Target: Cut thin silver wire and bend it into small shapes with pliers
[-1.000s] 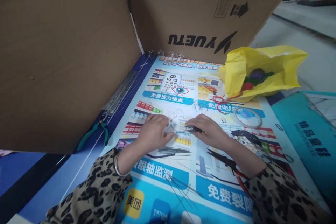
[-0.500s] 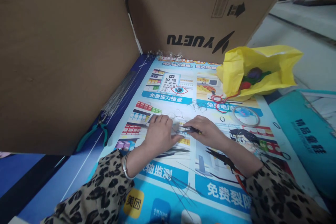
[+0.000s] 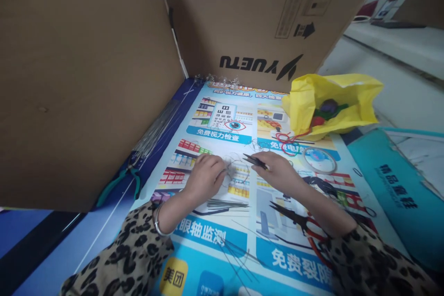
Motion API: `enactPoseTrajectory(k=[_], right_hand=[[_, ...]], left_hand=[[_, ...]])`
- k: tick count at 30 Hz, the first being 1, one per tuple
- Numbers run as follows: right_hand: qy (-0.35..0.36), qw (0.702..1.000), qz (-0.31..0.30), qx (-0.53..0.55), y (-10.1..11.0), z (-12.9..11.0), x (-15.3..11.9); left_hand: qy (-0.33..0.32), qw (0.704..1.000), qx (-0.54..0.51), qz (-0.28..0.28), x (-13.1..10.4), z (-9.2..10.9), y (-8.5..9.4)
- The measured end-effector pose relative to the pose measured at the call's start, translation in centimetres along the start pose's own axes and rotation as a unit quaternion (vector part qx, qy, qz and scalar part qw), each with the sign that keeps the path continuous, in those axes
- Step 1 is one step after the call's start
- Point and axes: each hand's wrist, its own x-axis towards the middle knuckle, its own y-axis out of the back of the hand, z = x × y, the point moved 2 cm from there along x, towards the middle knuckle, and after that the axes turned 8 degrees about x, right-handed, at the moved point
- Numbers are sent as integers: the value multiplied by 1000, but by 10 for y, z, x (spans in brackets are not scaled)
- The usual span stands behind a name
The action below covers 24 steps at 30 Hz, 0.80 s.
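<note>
My left hand (image 3: pixel 207 176) is closed on a bent, curling piece of thin wire (image 3: pixel 239 169), which loops out from its fingertips toward the right. In my right hand (image 3: pixel 275 172) is a pair of small dark pointed pliers (image 3: pixel 255 161), fingers wrapped round the handles. Its tips point left and stand apart from the wire. Under my right forearm lie scissors (image 3: pixel 293 217) with red-orange handles. Straight wire pieces (image 3: pixel 227 204) rest on the printed sheet below my hands, and more lie scattered nearer me. Several bent wires (image 3: pixel 260 144) sit just beyond my hands.
Cardboard walls (image 3: pixel 256 18) stand behind and to the left. A wire bundle (image 3: pixel 156 129) and teal-handled pliers (image 3: pixel 121 180) lie at left. On the right are a yellow bag (image 3: pixel 305 106) with yarn, a tape roll (image 3: pixel 319 171) and a teal box (image 3: pixel 391 185).
My right hand has drawn the pliers away from the wire, and their tips now show clear of it. My left hand has shifted slightly left and down. The view has tilted a little.
</note>
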Motion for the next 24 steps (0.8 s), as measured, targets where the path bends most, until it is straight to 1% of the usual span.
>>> enactPoseTrajectory(k=[2,4,7,10,12,15,20,24], right_hand=[[16,999,-33,-25,2,-6,11],[43,997,-57,-41,-1,-12,26],[74,991,-99,-47,-14,-21,50],[83,983,-148,-71,-28,-25,68],[52,979,-168,-103,-33,-24,74],[-7,975,-177,-137,-32,-19,75],[-92,971,-149,-165,-24,-8,61],[-141,966,-121,-179,-24,-9,44]], left_hand=[[-25,1000,-8,-7,-1,2,0],[-59,998,-16,-24,-2,5,-1],[-113,991,-21,-62,-3,11,-2],[-133,986,-8,-99,-3,15,-5],[-130,985,-2,-112,-3,17,-6],[-114,987,2,-114,-4,21,-6],[-77,991,11,-110,-7,29,-7],[-52,992,37,-107,-9,34,-12]])
